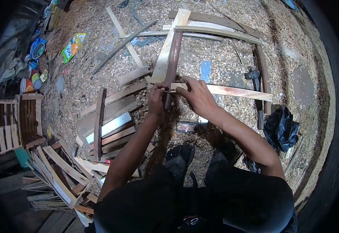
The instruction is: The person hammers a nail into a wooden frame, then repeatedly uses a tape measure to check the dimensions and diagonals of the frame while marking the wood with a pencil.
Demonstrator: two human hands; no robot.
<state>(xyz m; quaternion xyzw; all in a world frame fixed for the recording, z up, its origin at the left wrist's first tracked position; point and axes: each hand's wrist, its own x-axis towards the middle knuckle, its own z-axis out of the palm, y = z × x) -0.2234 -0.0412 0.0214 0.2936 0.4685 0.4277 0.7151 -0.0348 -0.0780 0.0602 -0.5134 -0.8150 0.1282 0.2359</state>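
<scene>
A wooden frame lies on the chip-covered ground in front of me. Its left side is a dark wooden slat [174, 54], its right side a dark post [262, 66], and a pale slat [220, 32] joins them at the far end. A light wooden slat [239, 92] crosses from one side to the other. My right hand [200, 97] grips that crosspiece at its left end. My left hand [157, 99] is closed at the dark slat's edge, beside the joint. Whether a small piece is between its fingertips is hidden.
A hammer [258, 95] lies by the frame's right side, near a black plastic bag [281, 129]. Loose boards [117, 105] are piled at the left. Wooden crates [2, 124] stand further left. A blue flat piece [205, 71] lies inside the frame.
</scene>
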